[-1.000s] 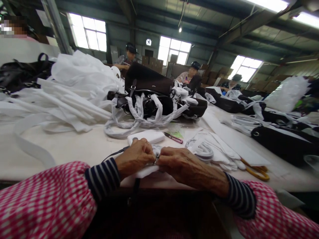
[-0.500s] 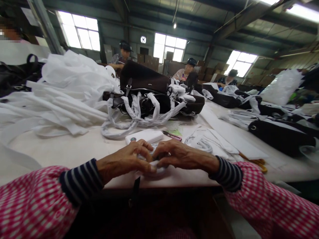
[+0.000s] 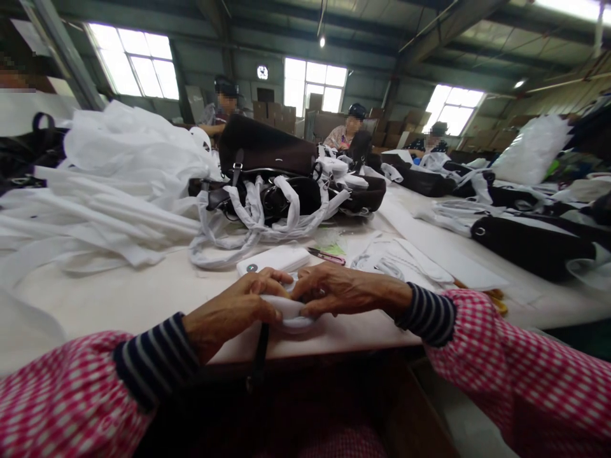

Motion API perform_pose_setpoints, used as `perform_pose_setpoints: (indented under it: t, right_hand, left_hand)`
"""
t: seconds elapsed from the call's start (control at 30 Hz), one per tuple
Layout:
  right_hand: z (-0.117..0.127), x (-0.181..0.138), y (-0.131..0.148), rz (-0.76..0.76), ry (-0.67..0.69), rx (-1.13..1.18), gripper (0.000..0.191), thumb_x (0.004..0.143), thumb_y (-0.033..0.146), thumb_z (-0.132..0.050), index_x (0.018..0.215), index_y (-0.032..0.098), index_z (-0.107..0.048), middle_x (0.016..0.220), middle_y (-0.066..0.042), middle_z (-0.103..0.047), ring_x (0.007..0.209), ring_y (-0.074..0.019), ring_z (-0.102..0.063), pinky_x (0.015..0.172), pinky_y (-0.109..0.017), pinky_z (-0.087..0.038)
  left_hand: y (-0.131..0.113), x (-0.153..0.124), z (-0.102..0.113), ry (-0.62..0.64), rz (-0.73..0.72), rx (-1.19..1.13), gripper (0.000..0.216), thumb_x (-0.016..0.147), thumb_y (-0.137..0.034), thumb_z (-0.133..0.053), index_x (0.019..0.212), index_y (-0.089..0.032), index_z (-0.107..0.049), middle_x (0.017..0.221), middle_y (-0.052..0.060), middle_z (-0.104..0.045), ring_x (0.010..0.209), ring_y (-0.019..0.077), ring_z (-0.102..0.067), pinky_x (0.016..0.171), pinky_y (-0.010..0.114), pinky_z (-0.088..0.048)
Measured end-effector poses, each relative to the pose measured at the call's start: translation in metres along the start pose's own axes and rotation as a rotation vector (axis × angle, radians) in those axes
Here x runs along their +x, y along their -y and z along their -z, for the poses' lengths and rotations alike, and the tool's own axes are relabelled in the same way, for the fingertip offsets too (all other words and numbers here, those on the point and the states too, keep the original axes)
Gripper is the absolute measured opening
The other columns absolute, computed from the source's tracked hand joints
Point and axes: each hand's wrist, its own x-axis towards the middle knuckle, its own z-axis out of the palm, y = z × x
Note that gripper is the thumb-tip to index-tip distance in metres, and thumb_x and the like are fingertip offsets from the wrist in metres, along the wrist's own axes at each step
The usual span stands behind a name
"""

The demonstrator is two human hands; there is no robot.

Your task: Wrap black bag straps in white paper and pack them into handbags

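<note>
Close to the table's front edge, a white-wrapped strap (image 3: 291, 313) is bent into a loop between my hands. My left hand (image 3: 238, 307) grips its left side, thumb on the near part and fingers over the far part. From the right, my right hand (image 3: 334, 289) pinches the same loop with thumb and fingers. A dark strap end (image 3: 260, 356) hangs over the table edge below my left hand. Just beyond my fingers lie a flat white block (image 3: 279, 259) with a round dark mark and a pink-handled cutter (image 3: 327, 256).
Dark bags (image 3: 267, 149) with white-wrapped handles stand at the back. White wrapping strips (image 3: 128, 172) are heaped at left. At right lie white cords (image 3: 382, 261), yellow-handled scissors (image 3: 496, 298) and a black bag (image 3: 529, 245). Several people work across the table.
The view has shifted slightly to the right. My left thumb has moved a little away from my right thumb, and more of the white loop shows between them.
</note>
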Motion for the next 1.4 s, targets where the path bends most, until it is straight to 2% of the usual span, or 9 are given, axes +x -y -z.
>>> perform_pose_setpoints:
  t: [0.13,0.33,0.57,0.77,0.93,1.07,1.17,1.3,1.4]
  right_hand:
    - [-0.006,-0.002,0.0,-0.023,-0.087,0.009,0.014,0.092,0.022,-0.068,0.093,0.011,-0.077,0.077,0.0,-0.059,0.074,-0.0133,-0.051,0.07,-0.025,-0.038]
    - [-0.011,-0.001,0.0,-0.046,-0.158,-0.049,0.015,0.092,0.025,-0.069,0.089,0.012,-0.076,0.079,0.0,-0.058,0.075,-0.0136,-0.051,0.069,-0.026,-0.036]
    - [-0.003,0.007,-0.002,0.012,-0.005,-0.05,0.015,0.088,0.014,-0.066,0.074,0.014,-0.06,0.07,0.005,-0.044,0.066,-0.0103,-0.042,0.065,-0.025,-0.033]
    - [0.001,0.012,-0.004,-0.062,0.043,-0.025,0.02,0.083,0.01,-0.067,0.069,0.015,-0.053,0.069,0.006,-0.042,0.065,-0.0096,-0.041,0.062,-0.025,-0.031]
    - [-0.001,0.01,-0.002,-0.017,0.001,-0.161,0.019,0.088,0.013,-0.067,0.073,0.015,-0.057,0.07,0.005,-0.049,0.067,-0.011,-0.045,0.066,-0.025,-0.033]
    - [-0.004,0.009,-0.002,-0.018,-0.04,-0.265,0.011,0.093,0.019,-0.066,0.083,0.015,-0.066,0.074,0.002,-0.058,0.07,-0.0129,-0.048,0.068,-0.026,-0.034]
    - [-0.007,0.007,-0.001,-0.009,-0.045,-0.341,0.01,0.095,0.018,-0.067,0.087,0.013,-0.071,0.079,-0.002,-0.064,0.072,-0.0139,-0.051,0.069,-0.027,-0.036]
    - [-0.013,0.002,0.001,0.063,-0.112,-0.398,0.014,0.1,0.02,-0.063,0.095,0.013,-0.074,0.086,-0.006,-0.068,0.077,-0.0157,-0.055,0.073,-0.028,-0.039]
    - [-0.019,-0.001,0.001,0.08,-0.176,-0.441,0.017,0.103,0.021,-0.06,0.105,0.013,-0.075,0.094,-0.008,-0.069,0.082,-0.017,-0.058,0.075,-0.028,-0.041]
  left_hand:
    - [0.003,0.0,0.002,-0.014,0.007,-0.037,0.026,0.049,-0.029,-0.071,0.073,-0.02,-0.075,0.134,0.007,-0.059,0.121,0.0355,-0.057,0.111,0.05,-0.042]
    - [0.007,0.005,0.003,0.134,-0.115,0.089,0.019,0.066,-0.035,-0.073,0.075,-0.02,-0.079,0.139,0.009,-0.06,0.129,0.0338,-0.054,0.117,0.049,-0.038]
    - [0.011,0.005,-0.01,0.018,-0.13,0.044,0.017,0.062,-0.028,-0.069,0.072,-0.02,-0.08,0.128,0.008,-0.066,0.124,0.0335,-0.057,0.113,0.048,-0.041]
    - [0.018,0.008,-0.004,-0.026,-0.273,0.131,0.018,0.068,-0.033,-0.075,0.079,-0.02,-0.082,0.116,0.008,-0.069,0.115,0.0308,-0.061,0.107,0.044,-0.043]
    - [0.026,0.002,0.005,-0.097,-0.339,0.423,0.022,0.079,-0.038,-0.072,0.091,-0.022,-0.08,0.096,0.005,-0.071,0.098,0.0262,-0.063,0.09,0.039,-0.045]
    - [0.031,-0.003,0.011,-0.168,-0.355,0.676,0.022,0.089,-0.044,-0.067,0.094,-0.025,-0.076,0.091,0.001,-0.068,0.089,0.0225,-0.06,0.08,0.035,-0.042]
    - [0.028,-0.002,0.015,-0.149,-0.472,0.88,0.017,0.095,-0.038,-0.062,0.098,-0.027,-0.074,0.095,0.001,-0.07,0.094,0.0227,-0.059,0.083,0.035,-0.041]
    - [0.013,0.001,0.015,-0.024,-0.571,1.186,0.017,0.097,-0.024,-0.059,0.098,-0.028,-0.075,0.095,0.002,-0.072,0.093,0.0232,-0.058,0.081,0.036,-0.041]
    - [0.003,0.002,0.01,-0.051,-0.644,1.405,0.02,0.093,-0.016,-0.063,0.104,-0.028,-0.075,0.102,0.004,-0.072,0.097,0.027,-0.058,0.081,0.04,-0.041]
